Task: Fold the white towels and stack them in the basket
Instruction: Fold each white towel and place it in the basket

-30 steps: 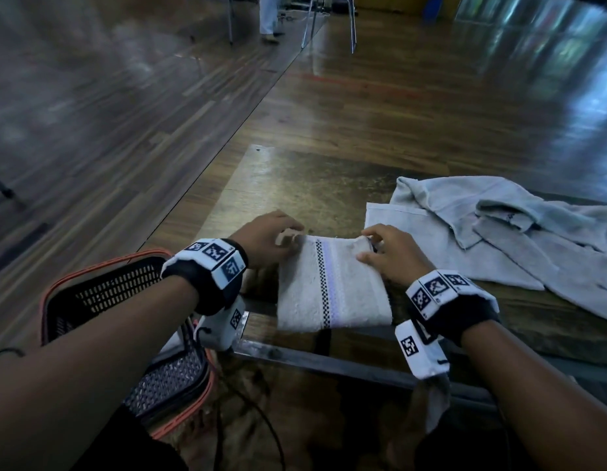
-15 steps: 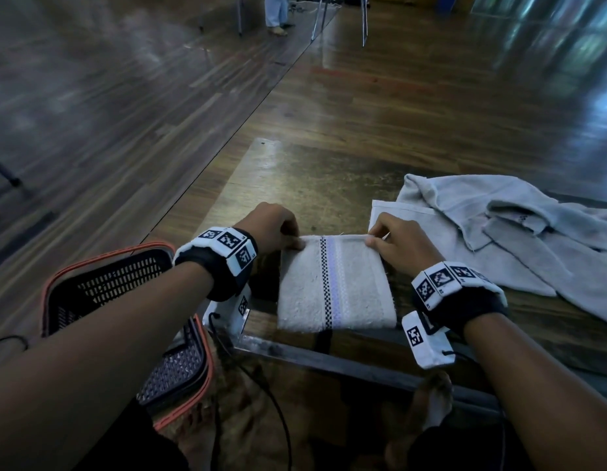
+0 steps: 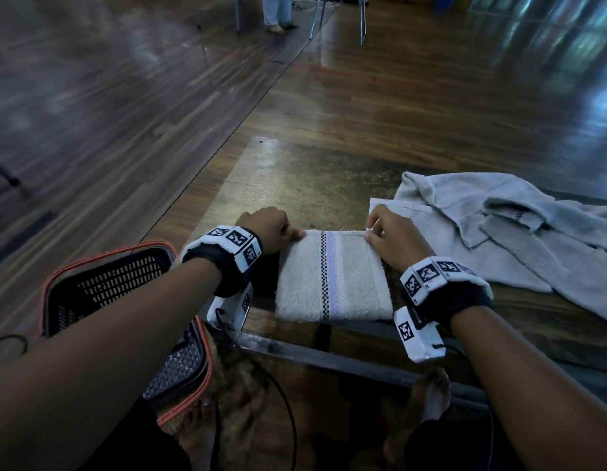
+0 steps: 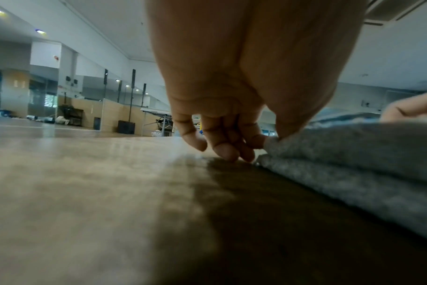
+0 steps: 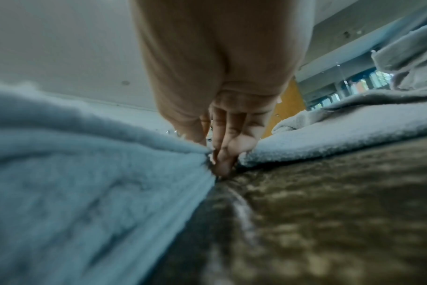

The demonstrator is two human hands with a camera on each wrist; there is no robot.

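Observation:
A folded white towel (image 3: 331,277) with a checkered and lilac stripe lies at the table's near edge. My left hand (image 3: 270,229) pinches its far left corner; in the left wrist view the thumb and fingers (image 4: 232,146) close on the towel (image 4: 354,164) layers. My right hand (image 3: 390,236) pinches the far right corner, and the right wrist view shows its fingertips (image 5: 222,162) against the towel (image 5: 85,173) edge. A black basket (image 3: 101,287) with an orange rim sits low at the left, beside my left forearm.
A heap of unfolded white towels (image 3: 516,239) lies on the table (image 3: 295,178) to the right, touching my right hand's side. Beyond is wooden floor with chair legs (image 3: 361,18) and a standing person's legs (image 3: 276,11). A black cable (image 3: 288,419) runs below the table edge.
Both hands shifted from lying on the towel's far corners to pinching them; the far edge now lies straight and flat. The towel has stayed in place.

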